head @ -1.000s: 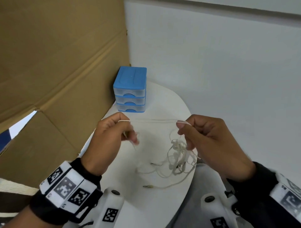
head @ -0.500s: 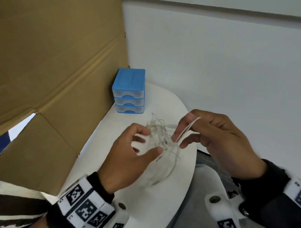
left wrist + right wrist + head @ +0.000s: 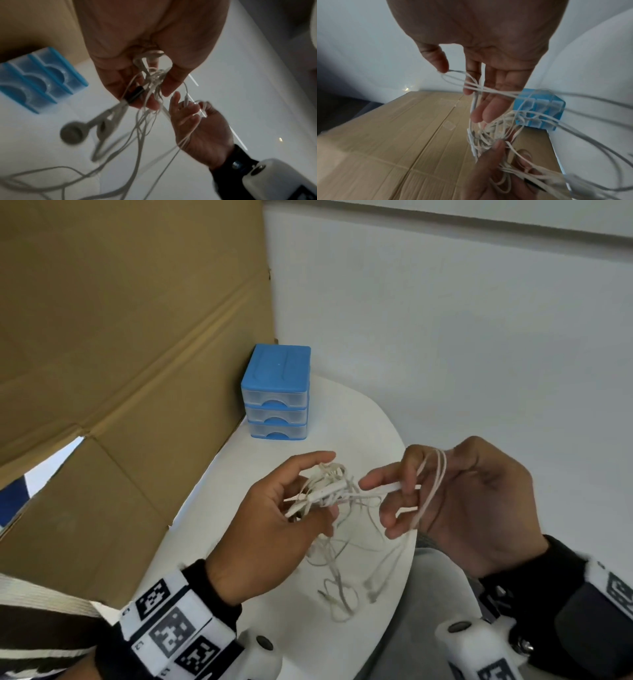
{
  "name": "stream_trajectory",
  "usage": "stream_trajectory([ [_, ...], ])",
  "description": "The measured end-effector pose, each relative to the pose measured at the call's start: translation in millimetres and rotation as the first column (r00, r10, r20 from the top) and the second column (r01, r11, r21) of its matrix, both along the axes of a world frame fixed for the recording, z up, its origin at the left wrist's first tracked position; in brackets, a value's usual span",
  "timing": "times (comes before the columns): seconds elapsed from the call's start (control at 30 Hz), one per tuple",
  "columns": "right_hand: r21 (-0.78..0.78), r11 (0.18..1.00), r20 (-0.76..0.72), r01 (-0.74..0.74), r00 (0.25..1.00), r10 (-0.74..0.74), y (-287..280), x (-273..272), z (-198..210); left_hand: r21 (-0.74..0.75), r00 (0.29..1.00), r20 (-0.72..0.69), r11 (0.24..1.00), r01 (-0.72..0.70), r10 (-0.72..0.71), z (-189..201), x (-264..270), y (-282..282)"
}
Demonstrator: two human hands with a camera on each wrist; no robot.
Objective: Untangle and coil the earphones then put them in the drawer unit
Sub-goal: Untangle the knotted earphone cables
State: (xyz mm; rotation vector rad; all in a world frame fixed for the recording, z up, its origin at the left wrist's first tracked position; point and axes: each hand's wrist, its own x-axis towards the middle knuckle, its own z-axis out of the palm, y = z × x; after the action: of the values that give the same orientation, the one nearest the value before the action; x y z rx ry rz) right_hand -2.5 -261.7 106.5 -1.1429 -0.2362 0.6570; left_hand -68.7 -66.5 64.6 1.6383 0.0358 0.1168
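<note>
White tangled earphones (image 3: 337, 474) hang between my hands above the white table (image 3: 359, 419). My left hand (image 3: 329, 484) pinches the knotted bundle and inline remote between thumb and fingers. My right hand (image 3: 407, 494) has cord loops wound round its fingers, the index pointing at the bundle. Loose cords and plugs trail down onto the table. In the left wrist view, the earbuds (image 3: 73, 132) dangle below my left hand (image 3: 150, 83); my right hand (image 3: 193, 112) is opposite. The right wrist view shows my right hand (image 3: 467, 92) above the tangle (image 3: 489, 132). The blue drawer unit (image 3: 275, 395) stands behind, its drawers closed.
A large cardboard sheet (image 3: 120, 337) leans along the left side of the table, right beside the drawer unit. A white wall (image 3: 445, 337) rises behind and to the right. The table's curved right edge (image 3: 407, 559) runs just under my right hand.
A cord was stretched taut between my hands with the tangle hanging low. The hands came together; my left hand now holds the bundle up and cord loops sit round my right fingers.
</note>
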Motion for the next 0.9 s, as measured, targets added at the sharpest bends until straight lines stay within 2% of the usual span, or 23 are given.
stream_trajectory([
  [0.07,-0.032,0.999,-0.081,0.007,0.997,-0.009,0.0,1.5,2.1,-0.042,0.997,-0.064,0.999,0.032,-0.035,-0.1,0.9,2.1],
  [0.13,-0.145,0.989,-0.085,0.004,0.996,-0.016,0.8,1.0,4.6,-0.047,0.993,-0.095,0.997,0.067,-0.071,1.4,0.6,3.1],
  [0.2,-0.357,0.934,0.037,-0.007,0.999,0.021,2.4,-3.1,5.5,-0.021,0.991,-0.084,0.995,0.102,-0.103,2.4,0.2,3.4],
  [0.27,-0.534,0.845,0.260,0.015,0.954,0.147,4.3,-8.2,5.0,-0.010,0.985,-0.098,0.990,0.140,-0.140,2.3,0.2,4.8],
  [0.33,-0.577,0.815,0.409,0.063,0.885,0.221,5.4,-11.7,5.6,-0.009,0.976,-0.146,0.987,0.163,-0.163,2.5,1.1,7.9],
  [0.43,-0.578,0.794,0.542,0.189,0.816,0.201,1.7,-10.4,7.3,0.028,0.969,-0.171,0.982,0.188,-0.180,4.5,3.3,11.7],
  [0.53,-0.513,0.816,0.602,0.266,0.789,0.122,-2.1,-10.8,15.4,0.073,0.972,-0.157,0.979,0.188,-0.175,4.2,5.2,14.4],
  [0.63,-0.409,0.875,0.616,0.261,0.786,0.053,-4.7,-11.6,25.2,0.163,0.984,-0.134,0.977,0.139,-0.118,0.8,6.4,17.5],
  [0.77,-0.076,0.971,0.576,0.227,0.804,-0.143,-9.1,-10.7,38.7,0.265,0.987,-0.159,0.964,0.037,0.006,-10.9,11.2,26.5],
  [0.9,0.270,0.947,0.592,0.173,0.746,-0.305,-38.2,19.9,52.2,0.366,0.971,-0.200,0.929,-0.048,0.129,-27.8,17.7,39.7],
])
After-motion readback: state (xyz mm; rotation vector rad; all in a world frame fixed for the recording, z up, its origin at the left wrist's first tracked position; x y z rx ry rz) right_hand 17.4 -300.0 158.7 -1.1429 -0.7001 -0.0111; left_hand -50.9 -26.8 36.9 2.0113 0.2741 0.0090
